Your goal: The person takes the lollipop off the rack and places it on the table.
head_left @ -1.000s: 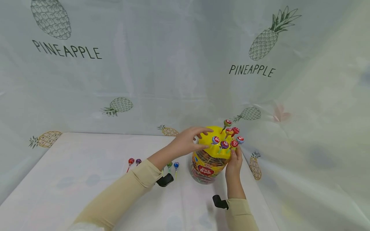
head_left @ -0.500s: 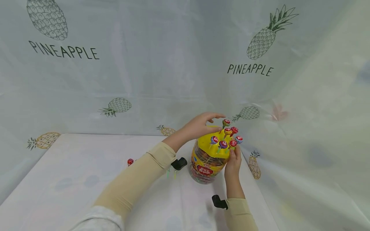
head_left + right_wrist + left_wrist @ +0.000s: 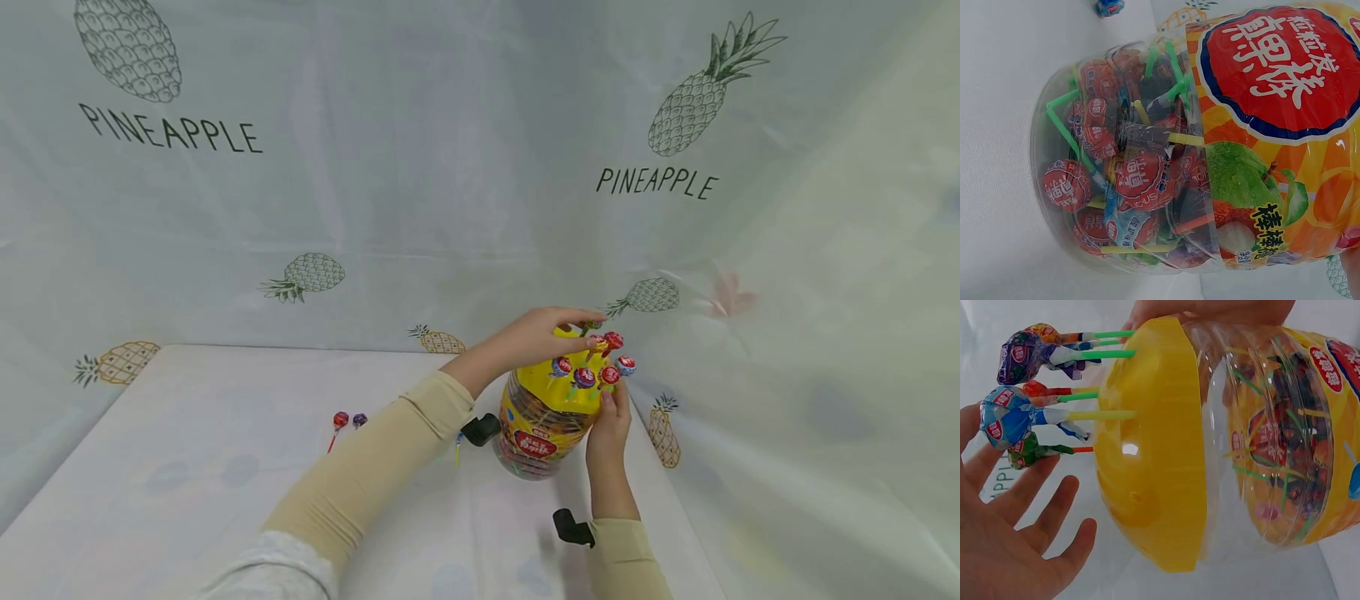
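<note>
A clear lollipop jar [image 3: 542,429] with a yellow domed lid [image 3: 1172,450] leans slightly on the table at right. Wrapped lollipops [image 3: 1019,356] stand stick-down in the lid, their heads in purple, blue, orange, red and green. My left hand [image 3: 536,337] reaches over the lid from the left, fingers beside the green lollipop [image 3: 1025,450]. Those fingers look spread in the left wrist view; contact with the candy is unclear. My right hand [image 3: 611,429] holds the jar's right side near the lid, fingers partly behind it. Many more lollipops [image 3: 1141,178] fill the jar.
Left of the jar, a red lollipop [image 3: 341,419] and a purple lollipop [image 3: 360,420] lie on the white table [image 3: 202,417]. A blue one with a yellow stick is mostly hidden by my left wrist camera [image 3: 481,429]. A pineapple-print curtain [image 3: 450,208] hangs behind.
My left hand has moved right across the lid, from its left side to the lollipops at the back. My right hand and the jar stay in place.
</note>
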Motion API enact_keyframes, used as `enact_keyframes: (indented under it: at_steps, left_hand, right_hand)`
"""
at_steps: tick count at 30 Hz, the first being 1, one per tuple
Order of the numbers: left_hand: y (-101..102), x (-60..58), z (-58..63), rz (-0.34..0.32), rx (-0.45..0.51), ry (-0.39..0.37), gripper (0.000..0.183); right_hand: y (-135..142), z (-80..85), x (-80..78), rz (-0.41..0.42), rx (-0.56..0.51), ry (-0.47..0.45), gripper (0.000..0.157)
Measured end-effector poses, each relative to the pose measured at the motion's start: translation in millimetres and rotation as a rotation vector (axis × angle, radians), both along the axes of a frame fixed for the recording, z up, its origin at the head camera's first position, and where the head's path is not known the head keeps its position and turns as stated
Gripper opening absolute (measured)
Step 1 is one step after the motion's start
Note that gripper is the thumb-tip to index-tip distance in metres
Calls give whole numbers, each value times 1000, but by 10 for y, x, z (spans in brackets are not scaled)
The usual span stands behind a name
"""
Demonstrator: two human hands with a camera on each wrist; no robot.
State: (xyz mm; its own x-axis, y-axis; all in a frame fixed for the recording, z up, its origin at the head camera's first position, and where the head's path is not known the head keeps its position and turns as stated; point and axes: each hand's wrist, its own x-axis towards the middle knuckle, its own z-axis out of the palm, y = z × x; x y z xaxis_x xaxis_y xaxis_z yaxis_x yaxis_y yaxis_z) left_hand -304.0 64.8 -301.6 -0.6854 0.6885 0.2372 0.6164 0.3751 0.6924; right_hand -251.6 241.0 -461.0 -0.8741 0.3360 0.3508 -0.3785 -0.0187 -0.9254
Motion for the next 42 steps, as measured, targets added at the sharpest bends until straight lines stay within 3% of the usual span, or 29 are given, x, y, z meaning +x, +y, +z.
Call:
enact_keyframes:
  at_steps: [6,13,17,22,27,31,34,40,42]
  left_hand:
    - [15,23,-2,24,51,-2,46]
    - [-56,68,8,90,203,-17,44]
    - [-182,106,-7,140,297,-22,42]
    - [-397,201,-90,185,376,-31,40]
    - [-640,341,-259,218,441,-53,39]
    - [-831,475,-497,271,491,-95,37]
    - [-942,577,-710,316,507,-157,35]
    - [-1038,716,-1042,394,522,-268,33]
    - [-1054,809,-1040,415,537,-294,33]
  right_hand:
    - [46,29,10,43,3,7,53]
    - [130,146,50,111,-66,-64,51]
    - [174,215,15,157,-102,22,49]
    - [283,275,-53,297,-126,96,45]
    - [393,316,-67,445,-84,59,55]
    - [442,368,-81,431,10,-73,61]
    - [463,396,-108,452,70,-108,62]
    - [487,405,-210,589,61,50,58]
    - [483,410,-246,613,64,74,64]
